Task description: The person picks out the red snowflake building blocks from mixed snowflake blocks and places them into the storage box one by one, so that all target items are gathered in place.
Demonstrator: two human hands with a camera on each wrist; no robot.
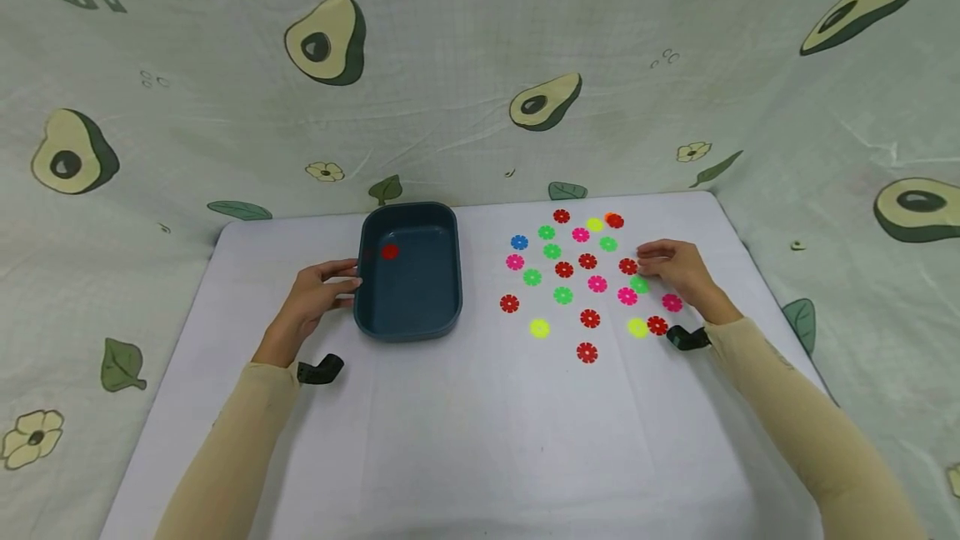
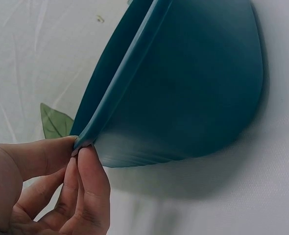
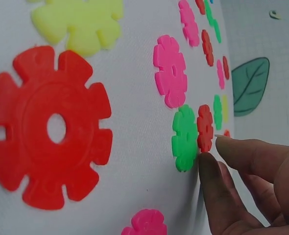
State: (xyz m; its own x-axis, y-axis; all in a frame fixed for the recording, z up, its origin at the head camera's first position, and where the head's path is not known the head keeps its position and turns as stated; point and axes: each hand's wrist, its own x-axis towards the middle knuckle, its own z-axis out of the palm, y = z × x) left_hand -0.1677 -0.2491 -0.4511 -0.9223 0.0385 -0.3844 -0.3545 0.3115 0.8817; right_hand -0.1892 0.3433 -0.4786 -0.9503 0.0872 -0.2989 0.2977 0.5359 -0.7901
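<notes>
My left hand [image 1: 318, 294] pinches the left rim of a dark blue-green plastic tub [image 1: 408, 327]. In the left wrist view, the thumb is at the rim edge of the tub [image 2: 183, 93] and the fingertips press from its outer side. One red disc [image 1: 390, 252] lies inside it. On the right, my right hand [image 1: 678, 269] reaches down among notched flower-shaped plastic discs. Its thumb and fingertips, slightly apart, are right at the edge of a red disc [image 3: 204, 128]. A green disc [image 3: 184, 138] lies beside that one.
Several red, green, pink and yellow discs and one blue disc [image 1: 519, 242] are spread over the white table [image 1: 465, 440], right of the tub. An orange disc [image 1: 608, 217] lies partly under a red one at the back. Behind hangs a cloth [image 1: 442, 48] printed with avocados.
</notes>
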